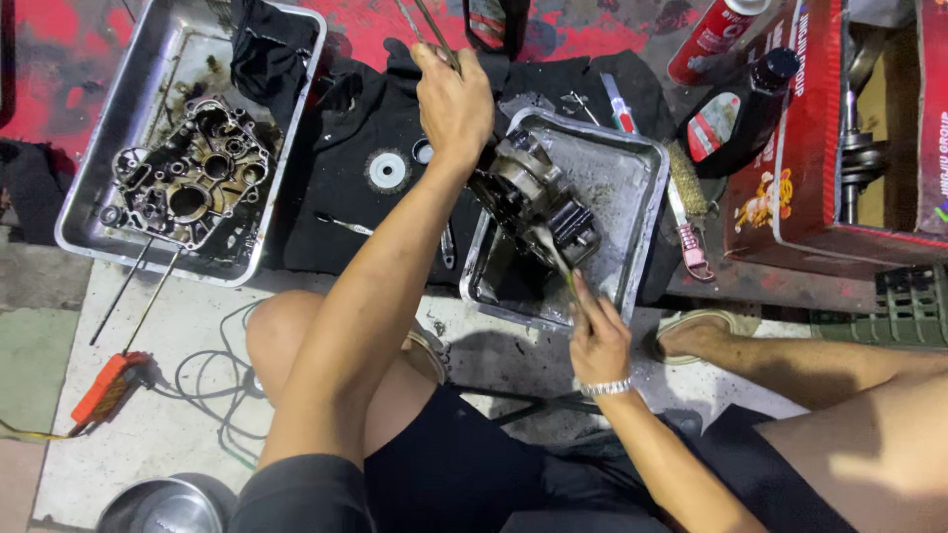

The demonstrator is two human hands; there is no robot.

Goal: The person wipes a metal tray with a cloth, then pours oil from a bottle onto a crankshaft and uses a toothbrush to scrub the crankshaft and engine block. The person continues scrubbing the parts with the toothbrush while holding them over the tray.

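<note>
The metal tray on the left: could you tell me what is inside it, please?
The left tray holds a grimy engine case and a dark cloth over its far corner; what lies beneath them is hidden.

Left metal tray (94,168) held greasy engine case (193,183) and black rag (272,49). Orange tool (107,387) lay on floor beside cable. Wire brush (686,212), black oil bottle (741,114), red cardboard box (849,128) sat at right.

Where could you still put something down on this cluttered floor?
Bare floor lies between the left tray, the orange tool and the knee. The black cloth has spare room by the round disc. The right tray, holding the engine part, is crowded.
</note>
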